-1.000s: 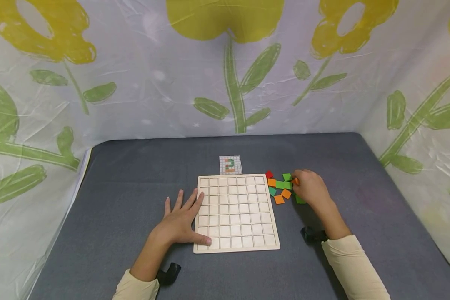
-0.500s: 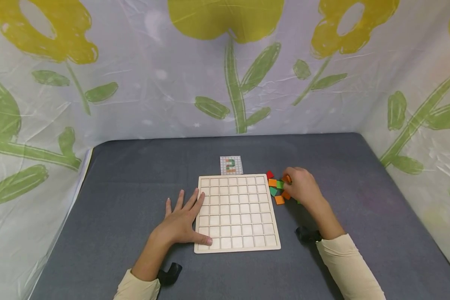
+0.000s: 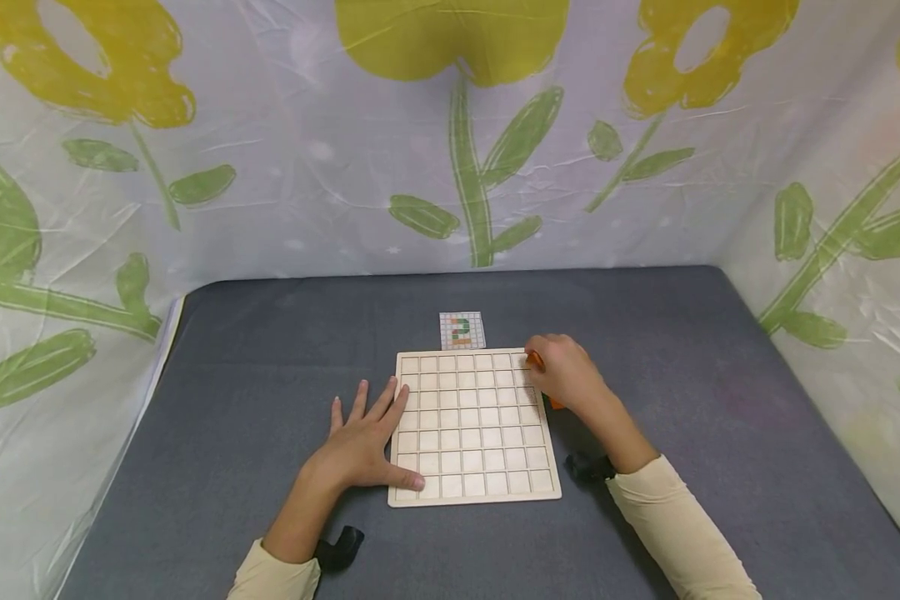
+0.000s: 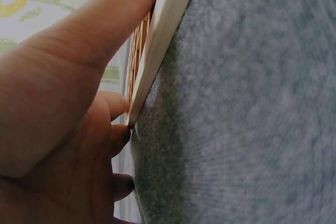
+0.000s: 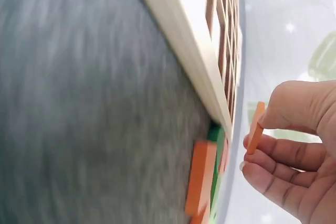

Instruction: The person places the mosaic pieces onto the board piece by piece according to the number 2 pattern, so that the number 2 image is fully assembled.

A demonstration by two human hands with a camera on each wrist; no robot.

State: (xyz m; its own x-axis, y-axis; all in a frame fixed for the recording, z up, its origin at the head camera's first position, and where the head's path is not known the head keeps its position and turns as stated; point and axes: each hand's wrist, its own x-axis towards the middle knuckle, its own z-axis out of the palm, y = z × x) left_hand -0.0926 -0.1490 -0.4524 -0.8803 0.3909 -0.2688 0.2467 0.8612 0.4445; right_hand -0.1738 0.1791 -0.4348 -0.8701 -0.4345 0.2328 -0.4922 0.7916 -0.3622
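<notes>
A pale wooden grid board [image 3: 468, 437] lies on the dark cloth, its squares bare. My left hand [image 3: 362, 450] rests spread along the board's left side, thumb on the lower-left corner and fingertips at the left rim. Between thumb and fingers, my right hand [image 3: 567, 372] pinches a small orange square tile [image 5: 255, 128] over the board's upper-right corner. In the right wrist view the tile stands on edge in the pinch. Beneath that hand, another orange tile [image 5: 200, 178] and a green tile [image 5: 216, 132] lie beside the board; most of the loose tiles are hidden in the head view.
Just beyond the board's far edge lies a small printed card [image 3: 462, 331] with a coloured grid figure on it. A grey cloth [image 3: 307, 333] covers the table, and a flower-patterned curtain [image 3: 307, 167] rises behind and at both sides.
My right hand has moved left from the loose tiles to the board's upper-right corner, carrying the orange tile. The left hand stays where it was.
</notes>
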